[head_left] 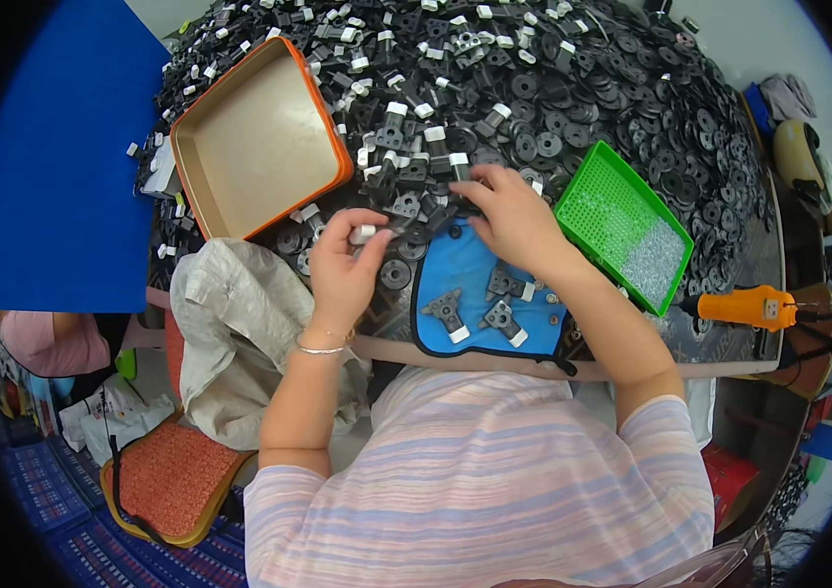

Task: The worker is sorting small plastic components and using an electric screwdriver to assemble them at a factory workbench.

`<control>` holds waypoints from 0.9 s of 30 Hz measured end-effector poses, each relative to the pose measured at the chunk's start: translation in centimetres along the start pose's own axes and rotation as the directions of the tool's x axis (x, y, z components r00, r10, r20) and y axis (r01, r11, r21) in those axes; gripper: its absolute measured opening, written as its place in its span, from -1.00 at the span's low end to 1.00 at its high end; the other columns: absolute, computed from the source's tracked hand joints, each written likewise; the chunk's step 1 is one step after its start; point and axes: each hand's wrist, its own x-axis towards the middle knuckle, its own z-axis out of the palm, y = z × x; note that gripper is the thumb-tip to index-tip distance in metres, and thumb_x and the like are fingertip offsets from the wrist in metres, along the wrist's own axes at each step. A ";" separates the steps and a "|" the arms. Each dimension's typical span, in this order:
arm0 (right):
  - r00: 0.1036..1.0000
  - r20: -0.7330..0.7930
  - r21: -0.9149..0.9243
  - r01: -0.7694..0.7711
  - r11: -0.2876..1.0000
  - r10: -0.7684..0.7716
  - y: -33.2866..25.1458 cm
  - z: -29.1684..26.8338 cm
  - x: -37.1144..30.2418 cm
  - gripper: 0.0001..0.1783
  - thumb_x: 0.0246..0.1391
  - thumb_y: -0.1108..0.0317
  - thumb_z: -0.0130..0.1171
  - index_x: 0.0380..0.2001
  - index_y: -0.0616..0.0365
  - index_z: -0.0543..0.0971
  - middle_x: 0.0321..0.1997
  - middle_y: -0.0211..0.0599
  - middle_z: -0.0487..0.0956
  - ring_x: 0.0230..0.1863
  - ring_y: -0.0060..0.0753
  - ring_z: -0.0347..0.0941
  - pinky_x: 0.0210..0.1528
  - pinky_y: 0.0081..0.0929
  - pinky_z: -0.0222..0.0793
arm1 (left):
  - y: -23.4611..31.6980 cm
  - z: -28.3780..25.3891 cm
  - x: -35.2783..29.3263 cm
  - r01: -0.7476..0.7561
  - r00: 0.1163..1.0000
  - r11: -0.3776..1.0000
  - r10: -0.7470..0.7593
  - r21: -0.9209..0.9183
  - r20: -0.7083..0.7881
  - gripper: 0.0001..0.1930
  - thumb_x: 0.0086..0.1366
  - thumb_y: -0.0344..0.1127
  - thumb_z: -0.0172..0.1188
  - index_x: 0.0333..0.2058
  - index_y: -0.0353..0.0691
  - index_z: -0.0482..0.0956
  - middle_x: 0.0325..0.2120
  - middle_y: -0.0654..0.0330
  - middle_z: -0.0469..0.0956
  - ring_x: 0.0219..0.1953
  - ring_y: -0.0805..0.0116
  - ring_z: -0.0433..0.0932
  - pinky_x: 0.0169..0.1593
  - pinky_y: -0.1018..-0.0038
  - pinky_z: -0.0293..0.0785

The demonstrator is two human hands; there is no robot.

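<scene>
My left hand (342, 269) is closed, with thumb and fingers pinching a black plastic part with a white end (365, 233) above the near edge of a big pile. My right hand (519, 220) reaches into the pile, its fingers closed on another black plastic part with a white end (458, 165); the fingers partly hide the grip. Between my forearms lies a blue mat (480, 260) with black edging. On it rest three black, white-tipped parts, one of them this bracket-like piece (446, 314) at the left.
A heap of black discs (666, 147) and white-tipped parts covers the table's far side. An orange-rimmed tray (254, 137) stands left, and a green basket (622, 196) of small clear pieces right. Beside it lies an orange electric screwdriver (749, 307). A whitish sack (240, 333) hangs at the table's left edge.
</scene>
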 end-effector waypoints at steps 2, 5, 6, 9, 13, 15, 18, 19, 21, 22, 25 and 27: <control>1.000 -0.005 -0.048 0.006 0.999 -0.006 0.2 1.4 1.3 -0.52 -0.19 0.47 0.23 -0.08 0.01 0.50 0.09 -0.23 0.36 0.04 -0.13 0.35 0.03 -0.28 0.36 | 0.2 1.6 -0.5 0.179 0.982 0.939 -0.150 -0.293 0.118 -0.84 0.14 -0.56 0.20 -0.30 -0.28 0.47 -0.39 0.30 0.50 -0.35 0.60 0.45 -0.28 0.65 0.41; 1.000 0.016 -0.095 0.010 0.995 -0.008 0.8 2.3 2.6 -0.58 -0.21 0.46 0.23 -0.15 0.05 0.54 0.14 -0.20 0.35 0.06 -0.12 0.35 0.04 -0.28 0.36 | -2.1 4.1 -1.2 0.351 0.918 0.909 -0.286 -0.226 0.276 -0.86 0.15 -0.53 0.20 -0.30 -0.28 0.45 -0.42 0.27 0.50 -0.38 0.53 0.49 -0.31 0.61 0.47; 0.999 0.043 -0.091 0.003 0.996 0.001 0.8 2.2 2.8 -0.61 -0.23 0.45 0.23 -0.20 0.07 0.56 0.17 -0.19 0.33 0.07 -0.12 0.36 0.05 -0.27 0.36 | -2.7 4.8 -1.2 0.428 0.872 0.890 -0.361 -0.158 0.331 -0.87 0.15 -0.50 0.21 -0.32 -0.28 0.47 -0.44 0.24 0.51 -0.39 0.47 0.51 -0.31 0.57 0.47; 1.000 0.012 0.057 -0.011 0.998 0.010 1.3 1.0 2.9 -0.72 -0.23 0.45 0.22 -0.31 0.15 0.58 0.10 -0.14 0.38 -0.05 -0.12 0.46 -0.04 -0.32 0.42 | -2.3 5.6 -1.1 -0.072 0.967 0.914 -0.033 0.399 0.251 -0.91 0.08 -0.41 0.21 -0.43 -0.27 0.52 -0.44 0.06 0.50 -0.37 0.03 0.50 -0.29 0.30 0.44; 0.968 -0.200 0.387 -0.066 0.920 0.154 2.5 -0.7 2.2 -0.84 -0.17 0.52 0.16 -0.40 0.23 0.57 -0.05 -0.14 0.49 -0.38 -0.36 0.55 -0.29 -0.52 0.48 | -1.5 4.7 -1.1 -0.285 0.948 0.773 0.138 0.567 0.288 -0.93 0.08 -0.41 0.18 -0.43 -0.24 0.53 -0.42 0.12 0.49 -0.30 0.05 0.49 -0.25 0.26 0.43; 0.969 -0.159 0.370 -0.117 0.922 0.187 2.9 -1.4 1.6 -0.81 -0.13 0.45 0.21 -0.35 0.19 0.57 -0.09 -0.19 0.50 -0.35 -0.36 0.54 -0.28 -0.50 0.47 | -1.4 4.4 -1.1 -0.305 0.940 0.748 0.136 0.590 0.314 -0.93 0.09 -0.42 0.17 -0.41 -0.24 0.53 -0.39 0.12 0.50 -0.28 0.06 0.49 -0.23 0.28 0.44; 0.981 -0.163 0.198 -0.069 0.978 0.103 2.0 -0.5 1.5 -0.73 -0.13 0.34 0.27 -0.28 0.14 0.56 -0.14 -0.21 0.50 -0.26 -0.26 0.52 -0.24 -0.43 0.46 | -1.7 4.6 -0.9 -0.372 0.912 0.727 0.169 0.577 0.374 -0.90 0.09 -0.44 0.13 -0.38 -0.24 0.54 -0.31 0.13 0.53 -0.24 0.08 0.48 -0.19 0.31 0.44; 0.988 -0.133 0.129 -0.066 0.989 0.083 1.9 0.1 1.6 -0.61 -0.14 0.23 0.31 -0.20 0.08 0.54 -0.18 -0.22 0.51 -0.19 -0.16 0.49 -0.19 -0.33 0.44 | -1.9 4.7 -0.7 -0.412 0.892 0.733 0.204 0.542 0.403 -0.88 0.09 -0.45 0.12 -0.35 -0.25 0.54 -0.25 0.13 0.54 -0.22 0.08 0.48 -0.17 0.32 0.43; 0.985 -0.136 0.039 -0.103 0.994 0.108 1.3 1.1 2.4 -0.59 -0.15 0.22 0.31 -0.17 0.06 0.53 -0.18 -0.23 0.51 -0.19 -0.14 0.48 -0.19 -0.31 0.44 | -2.6 5.1 -0.2 -0.471 0.868 0.683 0.245 0.559 0.432 -0.85 0.09 -0.44 0.11 -0.32 -0.25 0.54 -0.19 0.14 0.53 -0.18 0.10 0.47 -0.12 0.30 0.41; 0.981 -0.140 -0.050 -0.139 0.989 0.131 1.2 1.5 2.8 -0.57 -0.15 0.21 0.31 -0.15 0.04 0.52 -0.17 -0.24 0.51 -0.18 -0.12 0.48 -0.19 -0.29 0.43 | -2.9 5.2 0.2 -0.525 0.841 0.630 0.282 0.573 0.461 -0.83 0.10 -0.42 0.11 -0.29 -0.24 0.54 -0.13 0.14 0.53 -0.14 0.12 0.46 -0.08 0.29 0.38; 0.970 -0.167 -0.008 -0.180 0.984 0.176 1.7 2.0 3.7 -0.55 -0.16 0.24 0.28 -0.11 0.02 0.50 -0.28 -0.29 0.54 -0.24 -0.17 0.50 -0.24 -0.29 0.43 | -3.4 4.7 1.0 -0.461 0.880 0.552 0.182 0.695 0.439 -0.80 0.14 -0.31 0.12 -0.25 -0.19 0.56 -0.05 0.19 0.50 -0.05 0.21 0.41 0.03 0.22 0.25; 0.961 -0.159 0.035 -0.225 0.974 0.228 1.8 1.6 4.2 -0.55 -0.16 0.26 0.28 -0.11 0.02 0.50 -0.32 -0.30 0.56 -0.28 -0.19 0.51 -0.26 -0.30 0.43 | -3.4 4.2 1.4 -0.461 0.879 0.547 0.172 0.699 0.445 -0.79 0.13 -0.31 0.14 -0.24 -0.18 0.55 -0.03 0.21 0.49 -0.05 0.21 0.42 0.01 0.24 0.25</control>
